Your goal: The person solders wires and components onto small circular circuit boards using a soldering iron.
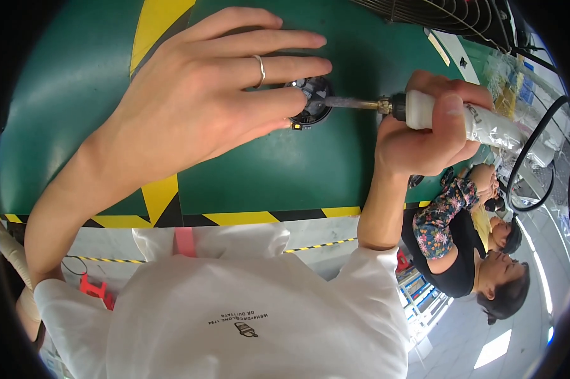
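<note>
A small round black housing (pixel 321 112) with parts inside lies on the green work mat (pixel 259 180). My left hand (pixel 203 85) reaches over its left side, the index fingertip and thumb on its edge and the other fingers stretched out above. Wrapped round the white handle of a soldering iron (pixel 419 110) is my right hand (pixel 439 123). The iron lies nearly level, its metal shaft pointing left and its tip at the housing, close to my left index finger. Whether the tip touches anything inside cannot be made out. A small yellow piece (pixel 297 126) shows at the housing's lower edge.
Black-and-yellow tape (pixel 240 218) edges the table. A black wire grille (pixel 446 16) stands at the far right. The iron's black cord (pixel 537 129) loops at the right, near plastic bags (pixel 496 72). Another black part (pixel 415 181) sits behind my right wrist. Co-workers (pixel 452 234) sit along the right.
</note>
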### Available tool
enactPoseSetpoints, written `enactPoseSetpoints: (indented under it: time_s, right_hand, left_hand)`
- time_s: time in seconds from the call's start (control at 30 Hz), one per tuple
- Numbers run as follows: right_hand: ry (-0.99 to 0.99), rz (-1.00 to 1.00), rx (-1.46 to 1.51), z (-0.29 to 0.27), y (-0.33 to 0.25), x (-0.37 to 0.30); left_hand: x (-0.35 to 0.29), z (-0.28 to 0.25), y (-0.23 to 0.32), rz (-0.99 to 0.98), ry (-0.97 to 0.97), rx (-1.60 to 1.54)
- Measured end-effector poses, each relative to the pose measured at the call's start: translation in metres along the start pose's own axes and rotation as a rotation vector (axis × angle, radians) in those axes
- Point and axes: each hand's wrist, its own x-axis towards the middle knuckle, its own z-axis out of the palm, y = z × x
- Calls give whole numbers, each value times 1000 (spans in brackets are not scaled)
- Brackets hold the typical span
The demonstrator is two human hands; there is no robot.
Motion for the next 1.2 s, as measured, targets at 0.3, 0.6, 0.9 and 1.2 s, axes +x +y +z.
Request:
enactPoseSetpoints:
  time_s: [0.3,0.6,0.9,1.2]
  right_hand:
    - [66,-40,178,-5,7,3]
    - [70,-31,18,-3,5,2]
    - [37,-11,-46,-4,4,3]
    - [60,20,65,-5,7,1]
  left_hand:
    - [-1,2,0,0,-5,-6]
    - [-1,1,0,-6,-15,-9]
    - [0,0,1,-20,-22,-8]
    - [-2,1,1,-168,3,-105]
